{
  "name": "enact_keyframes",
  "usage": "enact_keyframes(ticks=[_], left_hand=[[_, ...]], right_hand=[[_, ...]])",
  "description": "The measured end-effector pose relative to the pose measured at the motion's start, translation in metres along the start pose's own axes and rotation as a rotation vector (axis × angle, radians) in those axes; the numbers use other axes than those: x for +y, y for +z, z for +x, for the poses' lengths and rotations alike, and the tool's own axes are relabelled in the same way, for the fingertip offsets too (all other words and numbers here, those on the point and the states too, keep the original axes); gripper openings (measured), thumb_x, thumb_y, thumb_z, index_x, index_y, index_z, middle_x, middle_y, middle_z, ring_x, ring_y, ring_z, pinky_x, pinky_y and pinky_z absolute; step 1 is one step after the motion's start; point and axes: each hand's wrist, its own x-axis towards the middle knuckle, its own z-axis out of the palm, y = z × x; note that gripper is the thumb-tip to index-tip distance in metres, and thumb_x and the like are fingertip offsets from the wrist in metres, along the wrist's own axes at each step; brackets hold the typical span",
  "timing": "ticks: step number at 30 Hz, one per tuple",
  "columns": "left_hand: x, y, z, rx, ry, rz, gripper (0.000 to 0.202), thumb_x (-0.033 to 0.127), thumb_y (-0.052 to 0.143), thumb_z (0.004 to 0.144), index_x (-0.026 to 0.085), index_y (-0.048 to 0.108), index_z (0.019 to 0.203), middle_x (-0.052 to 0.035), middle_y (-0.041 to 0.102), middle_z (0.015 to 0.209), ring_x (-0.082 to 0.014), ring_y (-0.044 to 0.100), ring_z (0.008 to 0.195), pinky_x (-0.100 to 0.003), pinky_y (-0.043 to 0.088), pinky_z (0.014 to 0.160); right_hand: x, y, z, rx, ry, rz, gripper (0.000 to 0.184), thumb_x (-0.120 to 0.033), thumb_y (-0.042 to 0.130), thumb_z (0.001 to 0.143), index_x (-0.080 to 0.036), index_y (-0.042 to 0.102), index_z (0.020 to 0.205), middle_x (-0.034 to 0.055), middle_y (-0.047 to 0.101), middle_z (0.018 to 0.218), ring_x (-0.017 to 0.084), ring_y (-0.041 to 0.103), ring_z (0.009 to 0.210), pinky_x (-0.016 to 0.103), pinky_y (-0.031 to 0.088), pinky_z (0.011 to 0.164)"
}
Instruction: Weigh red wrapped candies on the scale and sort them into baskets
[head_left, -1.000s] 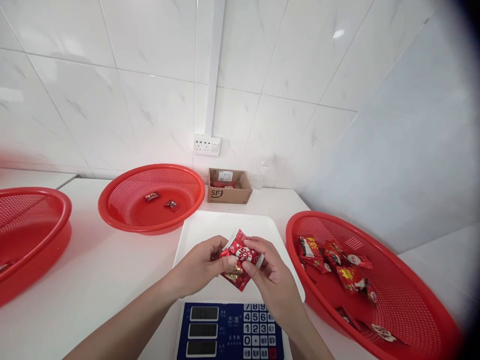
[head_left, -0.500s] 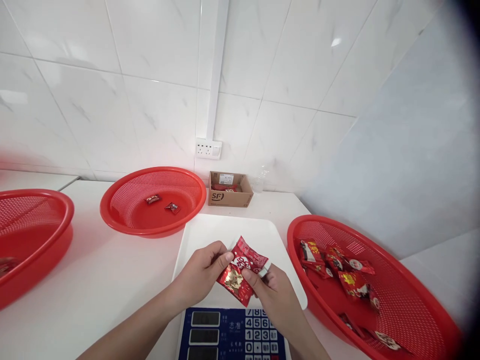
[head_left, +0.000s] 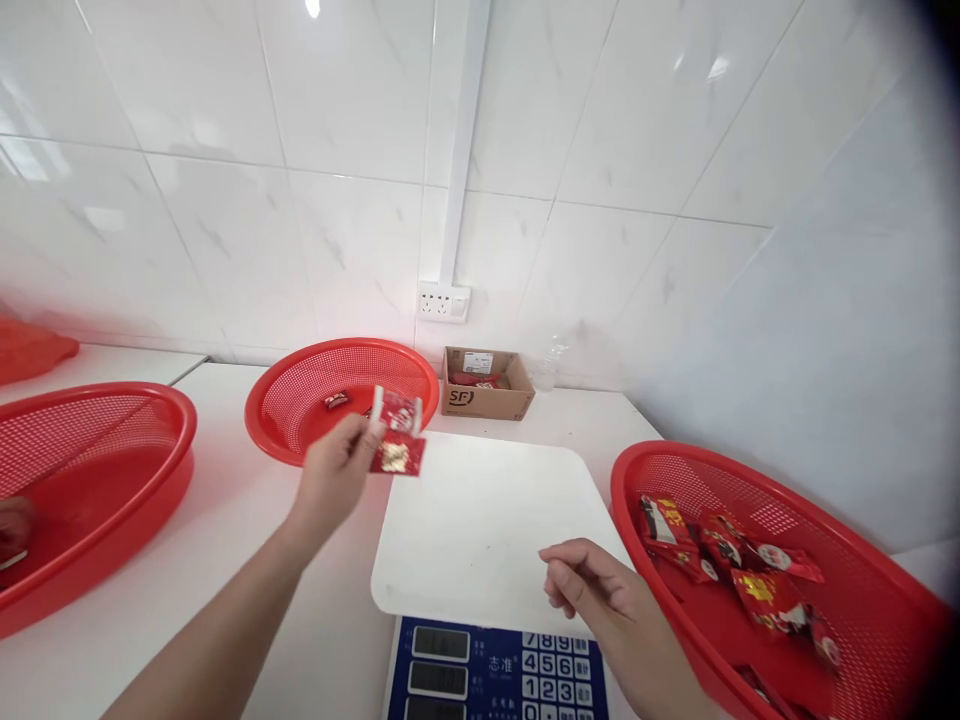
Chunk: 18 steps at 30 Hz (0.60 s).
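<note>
My left hand (head_left: 337, 470) pinches a red-and-gold foil-look packet (head_left: 399, 455) near the round red plastic basket (head_left: 294, 400), not yet set down | my right hand (head_left: 604, 590), fingers loosely curled, pinches nothing visible, over the white scale tray (head_left: 480, 520) | several red packets (head_left: 769, 600) remain in the right-hand basket (head_left: 712, 610)

My 2 bare hands are well apart. My left forearm (head_left: 225, 610) slants forward from the lower left, and the wrist carries on nearly in line with it. My left hand (head_left: 337, 475) is the farther of the 2, closed in a pinch, its thumb (head_left: 369, 446) pointing up and to the right. My right hand (head_left: 600, 590) is nearer to me, empty and half-curled: index finger (head_left: 581, 551) reaching left, thumb just below it, the other fingers bent in.
</note>
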Motion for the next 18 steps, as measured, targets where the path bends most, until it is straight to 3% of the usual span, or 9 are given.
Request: enact_keyframes(ticks=[3, 5, 7, 11, 13, 18], left_hand=[[-0.021, -0.018, 0.026, 0.062, -0.071, 0.350, 0.035, 0.050, 0.032, 0.088, 0.021, 0.050, 0.084, -0.0050, 0.062, 0.080, -0.0225, 0.058, 0.074, -0.027, 0.038, 0.054], [-0.035, -0.019, 0.032, 0.093, -0.014, 0.517, 0.041, 0.051, 0.034, 0.087, 0.019, 0.049, 0.107, -0.0122, 0.061, 0.107, -0.0298, 0.056, 0.098, -0.031, 0.042, 0.062], [-0.046, -0.013, 0.029, 0.040, 0.094, 0.584, 0.048, 0.051, 0.035, 0.088, 0.018, 0.043, 0.122, -0.0140, 0.056, 0.120, -0.0306, 0.053, 0.107, -0.034, 0.044, 0.070], [-0.062, -0.001, 0.013, -0.233, 0.234, 0.714, 0.042, 0.043, 0.023, 0.093, 0.020, 0.056, 0.106, -0.0076, 0.069, 0.091, -0.0249, 0.062, 0.082, -0.037, 0.042, 0.074], [-0.069, -0.002, 0.009, -0.246, 0.266, 0.771, 0.045, 0.041, 0.020, 0.093, 0.020, 0.059, 0.096, -0.0070, 0.069, 0.083, -0.0243, 0.062, 0.078, -0.038, 0.041, 0.075], [-0.084, -0.023, 0.014, -0.223, 0.285, 0.797, 0.043, 0.043, 0.022, 0.092, 0.021, 0.060, 0.091, -0.0069, 0.070, 0.089, -0.0242, 0.062, 0.084, -0.038, 0.039, 0.079]], right_hand=[[0.008, -0.013, -0.005, 0.075, -0.005, -0.039, 0.030, -0.050, 0.058, 0.076, -0.021, 0.064, 0.079, 0.0010, 0.058, 0.061, 0.014, 0.053, 0.058, 0.025, 0.046, 0.054], [0.012, -0.019, -0.008, 0.109, 0.001, -0.073, 0.029, -0.050, 0.058, 0.076, -0.022, 0.064, 0.080, 0.0014, 0.059, 0.062, 0.014, 0.054, 0.058, 0.025, 0.047, 0.055], [0.015, -0.026, -0.011, 0.134, 0.016, -0.108, 0.028, -0.049, 0.058, 0.076, -0.022, 0.065, 0.081, 0.0015, 0.060, 0.063, 0.015, 0.055, 0.060, 0.024, 0.049, 0.057], [0.019, -0.037, -0.018, 0.182, 0.045, -0.172, 0.028, -0.050, 0.058, 0.075, -0.023, 0.066, 0.080, 0.0013, 0.061, 0.064, 0.015, 0.056, 0.062, 0.023, 0.050, 0.061], [0.021, -0.043, -0.021, 0.200, 0.062, -0.201, 0.029, -0.050, 0.058, 0.074, -0.023, 0.066, 0.080, 0.0013, 0.062, 0.065, 0.015, 0.057, 0.062, 0.022, 0.051, 0.062], [0.027, -0.054, -0.028, 0.225, 0.069, -0.272, 0.032, -0.052, 0.056, 0.075, -0.023, 0.066, 0.084, 0.0018, 0.063, 0.068, 0.015, 0.058, 0.064, 0.022, 0.051, 0.064]])
